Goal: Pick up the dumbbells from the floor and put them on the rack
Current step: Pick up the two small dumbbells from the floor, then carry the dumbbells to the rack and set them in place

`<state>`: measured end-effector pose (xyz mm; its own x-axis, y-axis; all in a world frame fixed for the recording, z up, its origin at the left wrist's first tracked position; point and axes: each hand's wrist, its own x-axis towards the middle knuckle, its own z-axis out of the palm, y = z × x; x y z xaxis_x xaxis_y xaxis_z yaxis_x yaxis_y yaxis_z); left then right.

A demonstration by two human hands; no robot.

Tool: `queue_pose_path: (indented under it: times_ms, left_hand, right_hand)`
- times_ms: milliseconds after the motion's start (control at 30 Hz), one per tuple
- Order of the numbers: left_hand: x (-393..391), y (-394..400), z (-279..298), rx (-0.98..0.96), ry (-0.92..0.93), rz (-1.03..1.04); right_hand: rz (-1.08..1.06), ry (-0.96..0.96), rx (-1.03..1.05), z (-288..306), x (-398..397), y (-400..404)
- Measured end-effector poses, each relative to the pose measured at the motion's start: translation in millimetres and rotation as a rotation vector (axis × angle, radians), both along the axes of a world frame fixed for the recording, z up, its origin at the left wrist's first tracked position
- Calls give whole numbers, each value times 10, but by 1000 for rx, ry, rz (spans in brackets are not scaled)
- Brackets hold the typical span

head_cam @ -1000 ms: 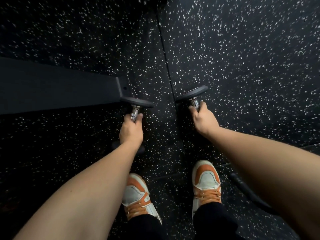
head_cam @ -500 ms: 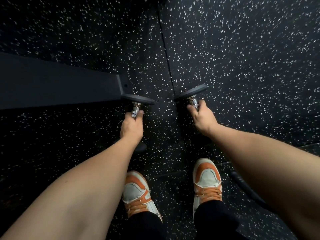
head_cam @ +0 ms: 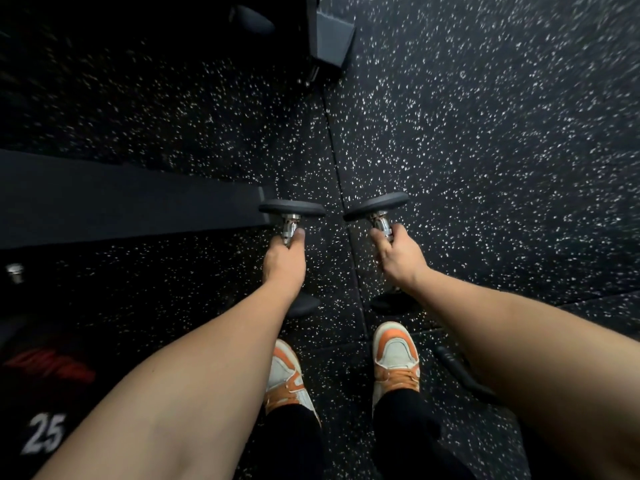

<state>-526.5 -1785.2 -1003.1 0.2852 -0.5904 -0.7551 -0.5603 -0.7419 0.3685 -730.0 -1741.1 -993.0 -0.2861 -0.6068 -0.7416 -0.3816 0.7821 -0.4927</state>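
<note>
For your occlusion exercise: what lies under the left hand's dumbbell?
Under the left dumbbell, gripped by the left hand, lies speckled floor and a dark bar's end. The forearm covers most of its lower plate.

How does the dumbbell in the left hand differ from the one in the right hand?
The left dumbbell has its far disc lying nearly level in the picture; the right dumbbell has its disc tilted, higher on its right side. The left dumbbell's handle runs straight away from the person, while the right one's leans leftward. The left one overlaps a dark beam; the right one hangs over speckled floor. Both have black discs and chrome handles, each gripped by one hand.
</note>
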Motion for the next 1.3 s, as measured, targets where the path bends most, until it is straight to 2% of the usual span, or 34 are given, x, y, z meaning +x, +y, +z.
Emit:
queue_pose_path:
  times_ms: [167,367,600,767,1067,1300]
  left_hand:
    - [-87,-102,835,-27,58,78]
    - [-126,-197,1956,-65,97,175]
    - [-150,-141,3401,-210,226,466]
    - [-26,10,4393,-315,294,586]
    - [570,566,5765,-525,320,734]
    - [1331,1162,6689,-701,266,861]
  right_hand:
    - [19,7,-47,867,-31,-178]
    - [2,-93,-123,2084,-81,-356]
    - [40,-176,-204,3485,-71,-532]
    - [145,-221,-269,4424,35,-609]
    - [422,-238,-400,5940,739,-540]
    - [573,-269,-513,6825,1542,-175]
